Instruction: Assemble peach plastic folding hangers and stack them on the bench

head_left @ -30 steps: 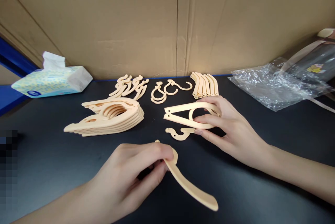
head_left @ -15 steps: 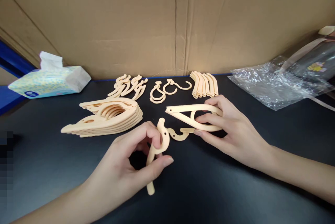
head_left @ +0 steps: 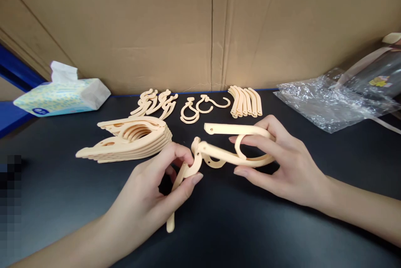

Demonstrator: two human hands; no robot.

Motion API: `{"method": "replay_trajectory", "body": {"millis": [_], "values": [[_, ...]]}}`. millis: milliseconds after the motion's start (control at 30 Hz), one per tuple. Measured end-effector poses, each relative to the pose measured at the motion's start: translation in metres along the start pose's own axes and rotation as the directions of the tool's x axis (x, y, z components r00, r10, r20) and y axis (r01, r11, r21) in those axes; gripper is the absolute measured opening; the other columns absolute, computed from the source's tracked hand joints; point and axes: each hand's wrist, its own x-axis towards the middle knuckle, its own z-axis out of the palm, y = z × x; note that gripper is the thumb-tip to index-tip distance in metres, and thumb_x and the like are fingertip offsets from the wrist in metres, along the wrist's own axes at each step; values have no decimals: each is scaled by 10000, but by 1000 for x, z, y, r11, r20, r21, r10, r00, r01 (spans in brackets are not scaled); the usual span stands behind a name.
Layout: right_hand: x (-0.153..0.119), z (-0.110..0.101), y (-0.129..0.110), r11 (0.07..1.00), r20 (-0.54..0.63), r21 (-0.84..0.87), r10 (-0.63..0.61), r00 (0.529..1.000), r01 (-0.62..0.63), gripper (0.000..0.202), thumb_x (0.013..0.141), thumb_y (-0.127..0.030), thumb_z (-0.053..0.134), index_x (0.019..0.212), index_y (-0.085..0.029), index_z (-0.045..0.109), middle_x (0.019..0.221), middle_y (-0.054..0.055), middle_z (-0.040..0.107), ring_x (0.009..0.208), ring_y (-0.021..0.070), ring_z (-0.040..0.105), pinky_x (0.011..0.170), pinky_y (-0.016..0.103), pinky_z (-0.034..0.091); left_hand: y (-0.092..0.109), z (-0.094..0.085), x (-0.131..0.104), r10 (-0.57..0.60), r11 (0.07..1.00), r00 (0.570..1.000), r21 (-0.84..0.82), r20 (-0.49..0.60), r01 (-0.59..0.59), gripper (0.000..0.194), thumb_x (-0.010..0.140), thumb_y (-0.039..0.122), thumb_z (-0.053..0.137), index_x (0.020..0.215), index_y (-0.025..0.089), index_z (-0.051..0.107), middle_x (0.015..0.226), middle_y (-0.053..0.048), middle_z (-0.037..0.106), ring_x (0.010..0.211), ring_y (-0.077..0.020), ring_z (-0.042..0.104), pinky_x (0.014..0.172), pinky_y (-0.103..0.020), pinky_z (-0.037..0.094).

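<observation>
Left hand (head_left: pixel 150 201): pinching the arm piece (head_left: pixel 180 184) between thumb and forefinger, near its upper, hooked end.
Arm piece: long axis near upright in the picture, tilted a little right at the top; lower tip free, close above the table (head_left: pixel 62 192) or on it, cannot tell which.
Right hand (head_left: pixel 282 163): curled round the frame (head_left: pixel 238 146), forefinger through its loop, thumb beneath, other fingers at the closed end.
Frame: V-shaped, closed end in the right hand, two prongs pointing left; lifted off the table.
Key relation: lower prong tip meets the top of the arm piece, touching or just overlapping; upper prong tip free, above and right of that joint.
Axes: frame lying roughly left-right, arm piece crossing it at a steep angle.
Nearer hand: left hand directly at the joint; right hand well back along the frame.
Small hook (head_left: pixel 216 162): flat on the table, partly hidden behind the lower prong, just right of the joint.
Stack (head_left: pixel 131 140): finished pieces piled left of the hands, apart from them.
Loose parts (head_left: pixel 246 101): rows along the cardboard (head_left: pixel 156 29), beyond both hands.
Tissue pack (head_left: pixel 61 96): far left.
Plastic bag (head_left: pixel 328 100): far right.
</observation>
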Motion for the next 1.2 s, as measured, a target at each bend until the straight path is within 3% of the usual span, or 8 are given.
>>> {"method": "replay_trajectory", "body": {"millis": [333, 667, 833, 933, 1033, 1200], "values": [[1, 2, 0, 994, 37, 16, 105, 994, -106, 197, 854, -298, 594, 1034, -221, 582, 913, 42, 465, 778, 148, 557, 652, 280, 517, -3, -4, 1, 39, 999, 995, 31, 88, -42, 108, 944, 277, 460, 1022, 218, 505, 771, 33, 547, 631, -90, 503, 548, -187, 396], [1, 4, 4, 993, 64, 36, 106, 992, -108, 159, 887, -159, 518, 1010, -223, 597, 919, 28, 462, 694, 93, 525, 595, 234, 464, -2, -4, 6, 205, 979, 966, -44, 160, -200, 181, 956, 144, 406, 1031, 214, 555, 1007, -22, 566, 892, -112, 552, 770, -186, 433], [1, 4, 2, 996, 44, 58, 70, 997, -73, 161, 899, -149, 506, 980, -236, 615, 870, 16, 485, 684, 84, 530, 575, 207, 445, -1, -4, 5, 149, 989, 970, -53, 191, -141, 195, 968, 143, 338, 1003, 211, 516, 874, -3, 552, 725, -95, 531, 647, -183, 420], [0, 3, 2, 995, 51, 67, 66, 996, -70, 158, 903, -153, 505, 980, -237, 615, 864, 8, 503, 618, 66, 506, 538, 201, 423, 0, -6, 4, 109, 994, 969, 6, 221, -113, 150, 972, 205, 365, 896, 202, 495, 815, 10, 520, 680, -97, 499, 604, -194, 392], [0, 4, 3, 995, 48, 77, 65, 997, -69, 160, 902, -158, 511, 1003, -231, 611, 876, 7, 526, 574, 58, 485, 518, 206, 409, 2, -7, 3, 94, 991, 959, 62, 266, -115, 230, 974, 283, 381, 778, 190, 455, 758, 23, 481, 625, -89, 460, 562, -201, 358], [2, 3, 6, 977, 18, 157, 142, 990, -143, 167, 896, -173, 517, 1024, -240, 602, 894, 16, 558, 695, 105, 554, 614, 233, 441, 4, -7, 3, 67, 988, 947, 113, 315, -107, 310, 972, 295, 366, 683, 184, 382, 694, 34, 436, 568, -87, 412, 527, -218, 307]]}}
